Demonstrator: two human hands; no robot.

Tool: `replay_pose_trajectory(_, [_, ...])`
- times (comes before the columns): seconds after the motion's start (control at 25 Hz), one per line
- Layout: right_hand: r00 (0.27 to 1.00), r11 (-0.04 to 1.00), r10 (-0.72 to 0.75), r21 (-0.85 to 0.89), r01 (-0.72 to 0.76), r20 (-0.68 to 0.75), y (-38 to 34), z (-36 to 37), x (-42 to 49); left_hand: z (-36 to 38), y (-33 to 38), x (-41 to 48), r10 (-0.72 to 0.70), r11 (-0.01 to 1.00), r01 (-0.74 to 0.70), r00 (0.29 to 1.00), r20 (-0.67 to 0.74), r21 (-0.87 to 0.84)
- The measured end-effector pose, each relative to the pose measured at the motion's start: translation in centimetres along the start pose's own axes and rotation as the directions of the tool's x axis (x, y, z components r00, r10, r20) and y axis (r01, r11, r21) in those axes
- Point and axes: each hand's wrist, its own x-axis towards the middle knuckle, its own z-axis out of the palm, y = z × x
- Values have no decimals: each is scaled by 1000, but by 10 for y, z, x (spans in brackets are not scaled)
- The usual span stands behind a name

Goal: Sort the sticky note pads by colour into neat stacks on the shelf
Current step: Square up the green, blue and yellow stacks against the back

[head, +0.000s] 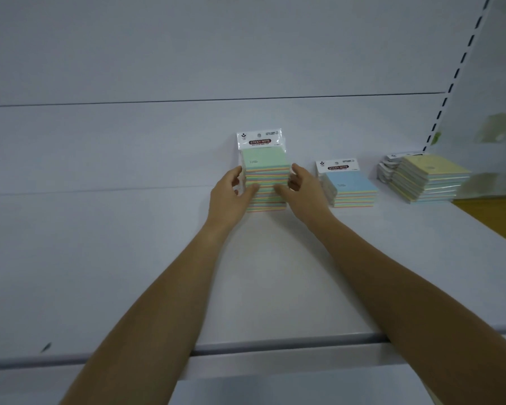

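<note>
A tall stack of green-topped sticky note pads (264, 163) in clear packets stands on the white shelf (129, 244) at the centre. My left hand (231, 194) presses its left side and front with straight fingers. My right hand (301, 191) presses the stack's right side and front the same way. To the right sits a lower stack of blue-topped pads (349, 185). Further right lies a stack of yellow-topped pads (430, 176), turned at an angle.
The shelf's back panel (216, 54) rises behind the stacks. A slotted upright (456, 74) runs up at the right. A brown surface (497, 217) shows past the shelf's right end. The shelf's front edge (275, 346) crosses under my forearms.
</note>
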Motion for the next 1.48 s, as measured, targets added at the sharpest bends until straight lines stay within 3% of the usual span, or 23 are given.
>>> replay_pose_trajectory(0.16, [998,997,-51,-54,53,46,3,-3,1,-2,-2,0,42,999,-42,999,4,5])
replay_pose_trajectory(0.44, [999,998,-37,-59,37,-4,1,-5,2,-7,2,-2,52,998,-50,996,67,-28])
replay_pose_trajectory(0.64, [999,994,-47,-95,44,-20,5,-6,7,-4,2,-4,61,997,-62,998,25,49])
replay_pose_trajectory(0.76, [998,997,-26,-72,31,65,9,-6,5,-5,0,-6,66,994,-68,997,27,86])
replay_pose_trajectory(0.88, [995,991,-26,-128,38,100,12,-7,2,-6,-3,-5,12,991,-23,997,79,131])
replay_pose_trajectory(1.16, [997,979,-35,-199,48,69,15,-4,3,-5,-5,-4,-44,993,39,998,42,112])
replay_pose_trajectory(1.36, [986,920,-1,-387,67,167,19,-4,2,-6,-8,-5,-127,980,103,982,137,168])
replay_pose_trajectory(1.48, [991,934,-33,-349,77,130,19,-5,4,-4,-5,-5,-116,981,98,988,105,168])
